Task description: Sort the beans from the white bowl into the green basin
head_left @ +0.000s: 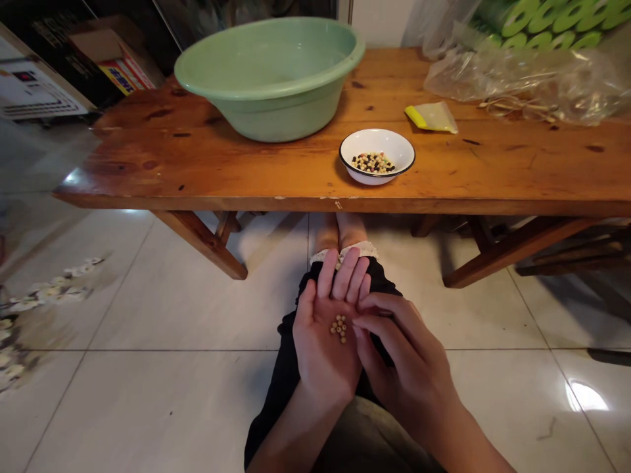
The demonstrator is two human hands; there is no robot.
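Beads (340, 324) look smooth, bowl (377, 143) glossy enamel, basin (280, 117) smooth plast., table (221, 172) varn. wood, bag (507, 75) crinkly clr. plast.

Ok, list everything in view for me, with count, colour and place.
Palm beads: a small cluster, tan, on the left palm
Bowl: one, white with dark rim, near the table's front edge
Bowl beads: many, mostly cream and dark, inside the bowl
Basin: one, green, left of the bowl
Packet: one, yellow and pale, beyond the bowl, rightward
Rolls: several, green, upper right
Plastic wrap: clear, around the rolls
Table: one, orange-brown, ahead
Carton: one, brown, upper left
Flowers: several, white, left edge
Floor: pale tiles, below
Trousers: one pair, black, on the person
Left hand: one, bare, palm up
Right hand: one, bare, fingers at the left palm
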